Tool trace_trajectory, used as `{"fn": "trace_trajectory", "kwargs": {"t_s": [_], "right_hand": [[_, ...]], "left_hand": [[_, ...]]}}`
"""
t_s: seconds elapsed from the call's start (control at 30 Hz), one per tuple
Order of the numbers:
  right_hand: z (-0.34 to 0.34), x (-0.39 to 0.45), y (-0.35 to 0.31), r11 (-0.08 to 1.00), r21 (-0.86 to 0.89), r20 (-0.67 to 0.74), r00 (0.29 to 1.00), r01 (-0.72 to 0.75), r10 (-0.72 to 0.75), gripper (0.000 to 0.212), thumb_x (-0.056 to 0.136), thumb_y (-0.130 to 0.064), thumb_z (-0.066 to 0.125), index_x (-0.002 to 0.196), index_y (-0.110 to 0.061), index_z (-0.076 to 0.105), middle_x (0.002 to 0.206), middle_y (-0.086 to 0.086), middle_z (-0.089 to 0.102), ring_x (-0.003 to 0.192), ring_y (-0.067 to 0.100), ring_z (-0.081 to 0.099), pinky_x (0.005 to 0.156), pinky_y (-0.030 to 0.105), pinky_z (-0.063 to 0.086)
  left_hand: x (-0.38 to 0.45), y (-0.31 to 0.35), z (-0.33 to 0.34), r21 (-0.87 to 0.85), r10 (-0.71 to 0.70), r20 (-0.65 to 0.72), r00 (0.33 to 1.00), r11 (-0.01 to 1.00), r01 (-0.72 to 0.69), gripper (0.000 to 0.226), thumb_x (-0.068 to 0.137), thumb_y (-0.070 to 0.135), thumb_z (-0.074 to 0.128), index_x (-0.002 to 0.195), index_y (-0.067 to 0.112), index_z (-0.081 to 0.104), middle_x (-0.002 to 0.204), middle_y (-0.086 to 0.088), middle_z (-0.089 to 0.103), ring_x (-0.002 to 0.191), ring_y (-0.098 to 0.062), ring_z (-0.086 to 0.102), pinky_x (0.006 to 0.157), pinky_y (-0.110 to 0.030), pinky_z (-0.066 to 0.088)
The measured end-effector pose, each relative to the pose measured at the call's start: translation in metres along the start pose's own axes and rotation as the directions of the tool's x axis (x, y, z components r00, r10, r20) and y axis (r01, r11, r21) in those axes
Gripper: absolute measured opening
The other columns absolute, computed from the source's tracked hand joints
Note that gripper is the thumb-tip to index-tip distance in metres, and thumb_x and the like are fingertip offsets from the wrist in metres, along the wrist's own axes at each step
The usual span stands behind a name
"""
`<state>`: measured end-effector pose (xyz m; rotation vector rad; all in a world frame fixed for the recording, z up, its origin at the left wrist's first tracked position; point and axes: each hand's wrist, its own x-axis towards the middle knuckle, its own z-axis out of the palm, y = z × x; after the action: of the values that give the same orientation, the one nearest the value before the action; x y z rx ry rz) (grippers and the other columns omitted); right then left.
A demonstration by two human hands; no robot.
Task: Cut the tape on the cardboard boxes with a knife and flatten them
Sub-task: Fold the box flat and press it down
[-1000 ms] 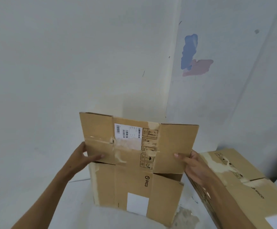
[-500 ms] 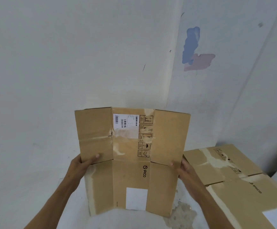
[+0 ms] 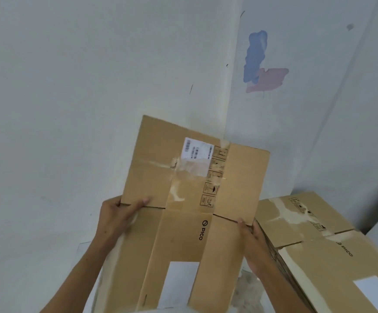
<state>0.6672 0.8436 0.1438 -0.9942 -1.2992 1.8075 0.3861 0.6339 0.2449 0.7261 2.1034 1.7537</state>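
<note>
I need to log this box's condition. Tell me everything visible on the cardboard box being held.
The flattened cardboard box is brown corrugated board, held up tilted before a white wall. It bears a barcode label, handling symbols, a PICO logo, torn tape residue and a white sticker. The left hand and right hand grip its side edges.

One head-worn view — looking forward and slightly down into a room corner.

The wide-angle camera sits close above the person's arms, which enter from 7 and 5 o'clock; the left hand (image 3: 118,216) and right hand (image 3: 254,245) hold a flattened cardboard box (image 3: 194,199) near the lens, filling the lower centre. A second box (image 3: 319,245) lies at 4 o'clock. The white walls (image 3: 81,86) meet in a corner toward 12 o'clock — farther off, with a blue and pink patch (image 3: 262,64) at 1 o'clock.
</note>
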Motion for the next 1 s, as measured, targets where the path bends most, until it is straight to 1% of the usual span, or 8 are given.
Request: {"fn": "trace_trajectory", "kwargs": {"t_s": [0.13,0.27,0.33,0.47,0.53,0.63,0.8,1.0], "right_hand": [[-0.009,-0.01,0.011,0.998,0.005,-0.013,0.998,-0.065,0.065,0.046,0.098,-0.051,0.059,0.142,-0.055,0.046,0.136,-0.021,0.063,0.128,0.013,0.056,0.106,0.063,0.046],[-0.021,-0.01,0.028,0.985,0.024,-0.037,0.984,-0.173,0.174,0.088,0.083,-0.072,0.061,0.159,-0.05,0.021,0.158,-0.009,0.043,0.141,0.024,0.048,0.113,0.06,0.041],[-0.024,-0.008,0.031,0.972,0.11,0.001,0.978,-0.208,0.21,0.096,0.076,-0.08,0.065,0.158,-0.047,0.027,0.154,-0.003,0.049,0.135,0.028,0.055,0.112,0.058,0.043],[-0.031,-0.002,0.021,0.971,0.174,0.013,0.986,-0.165,0.166,0.072,0.081,-0.081,0.062,0.144,-0.046,0.05,0.146,-0.005,0.059,0.132,0.028,0.058,0.108,0.061,0.047],[-0.037,0.0,0.007,0.992,0.108,-0.107,0.991,-0.066,0.078,0.051,0.091,-0.074,0.054,0.12,-0.033,0.063,0.128,-0.009,0.069,0.122,0.018,0.061,0.103,0.053,0.05],[-0.054,0.007,-0.025,0.993,-0.067,-0.333,0.936,0.099,-0.116,0.05,0.096,-0.067,0.051,0.093,-0.018,0.06,0.09,-0.003,0.067,0.09,0.016,0.061,0.079,0.036,0.049],[-0.115,0.036,-0.067,0.956,-0.265,-0.392,0.892,0.124,-0.225,0.045,0.096,-0.067,0.056,0.091,-0.022,0.065,0.096,-0.002,0.072,0.093,0.016,0.065,0.082,0.037,0.05],[-0.22,0.072,-0.105,0.883,-0.464,-0.332,0.911,0.069,-0.245,0.038,0.097,-0.061,0.057,0.093,-0.025,0.067,0.097,-0.012,0.067,0.096,0.016,0.061,0.075,0.034,0.044]], "left_hand": [[-0.01,0.055,0.013,0.084,0.112,0.117,0.987,0.989,-0.122,0.043,0.066,0.047,0.094,0.072,0.008,0.076,0.066,-0.005,0.072,0.06,-0.015,0.067,0.059,-0.032,0.051],[-0.016,0.089,0.023,0.05,0.22,0.194,0.956,0.971,-0.234,0.054,0.066,0.046,0.093,0.072,-0.002,0.071,0.059,-0.005,0.05,0.053,-0.017,0.046,0.052,-0.028,0.036],[-0.018,0.104,0.03,0.015,0.252,0.235,0.939,0.965,-0.263,0.053,0.067,0.045,0.093,0.074,-0.003,0.072,0.061,-0.006,0.053,0.054,-0.016,0.049,0.052,-0.028,0.036],[-0.007,0.118,0.048,-0.012,0.235,0.19,0.953,0.972,-0.237,0.049,0.071,0.045,0.091,0.067,0.001,0.07,0.058,0.001,0.056,0.052,-0.013,0.052,0.05,-0.024,0.039],[0.001,0.114,0.058,-0.045,0.191,0.138,0.972,0.981,-0.187,0.063,0.071,0.05,0.09,0.069,-0.007,0.062,0.059,-0.002,0.048,0.053,-0.015,0.049,0.051,-0.026,0.039],[0.003,0.1,0.08,-0.116,0.08,0.082,0.993,0.991,-0.07,0.061,0.074,0.051,0.086,0.084,-0.008,0.073,0.069,-0.008,0.07,0.06,-0.019,0.065,0.051,-0.028,0.052],[-0.008,0.073,0.131,-0.14,-0.101,0.038,0.994,0.984,0.106,0.06,0.08,0.056,0.08,0.092,-0.003,0.077,0.093,-0.021,0.076,0.075,-0.025,0.074,0.068,-0.039,0.063],[-0.044,0.057,0.226,-0.111,-0.151,0.138,0.979,0.98,0.167,0.033,0.087,0.043,0.079,0.101,0.014,0.076,0.089,0.005,0.08,0.079,-0.012,0.077,0.062,-0.022,0.059]]}}
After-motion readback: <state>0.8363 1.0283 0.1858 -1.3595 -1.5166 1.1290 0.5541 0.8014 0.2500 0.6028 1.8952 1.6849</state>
